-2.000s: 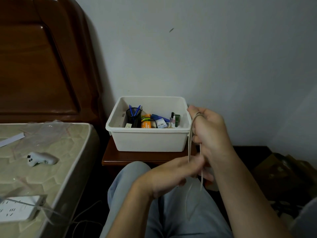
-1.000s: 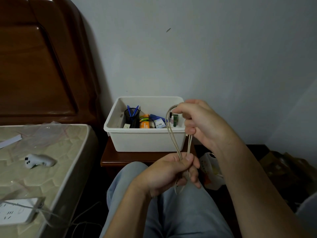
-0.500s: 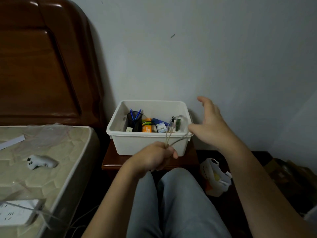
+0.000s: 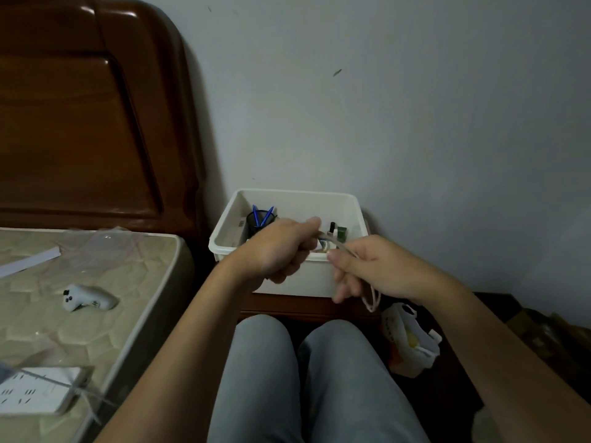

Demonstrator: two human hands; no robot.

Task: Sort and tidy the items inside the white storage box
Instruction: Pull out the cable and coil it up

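Observation:
The white storage box (image 4: 297, 198) stands on a dark wooden nightstand (image 4: 307, 306) against the wall. Inside it I see a black pen cup with blue pens (image 4: 260, 217) and a green item (image 4: 341, 233); my hands hide the rest. A thin beige cable (image 4: 339, 246) stretches between my hands over the box's front rim. My left hand (image 4: 279, 251) grips one end of it in a fist. My right hand (image 4: 361, 266) holds the other part, and a loop of the cable (image 4: 372, 300) hangs below its fingers.
A mattress (image 4: 80, 314) lies at the left with a white game controller (image 4: 86, 300), a white power strip (image 4: 35, 390) and clear plastic bags on it. A wooden headboard (image 4: 80, 107) rises behind. A white plastic bag (image 4: 407, 340) sits on the floor at the right. My knees are below.
Both hands moved up and forward from my lap to the box front with the cable. My right hand, spread open half a second ago, now holds the cable again.

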